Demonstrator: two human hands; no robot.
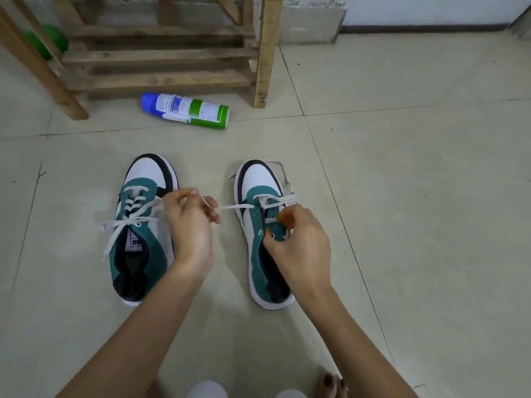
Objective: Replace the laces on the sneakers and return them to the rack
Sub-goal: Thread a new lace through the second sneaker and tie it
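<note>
Open floor lies wide to the right of the right sneaker point(258, 254), a low shoe of teal suede with a white toe and black trim; the left sneaker point(140, 245), of the same make, stands just beside it with a bare strip of tile between them, both toes pointing towards the wooden slatted rack point(161, 56); the rack's right post meets the floor well beyond the shoes, and a blue, white and green spray can point(185, 110) lies on its side just before the lowest slat.

Two sneakers, two white flat laces, one can, one rack; the white lace point(232, 207) of the right sneaker is threaded through only the front eyelets and runs taut leftwards to the left hand point(189, 228), whose fingers point(211, 209) pinch its free end above the gap; the right hand point(298, 245) rests on the right sneaker, its fingers point(286, 218) curled and pinching the teal eyelet flap; the left sneaker's lace point(126, 222) is crossed up its eyelets, the ends loose on the tile.

The pale tiled floor point(402, 196) shows dark grout lines and a few cracks; a green object point(54, 38) sits behind the rack's left leg; bare toes point(330, 382) show at the bottom edge.
</note>
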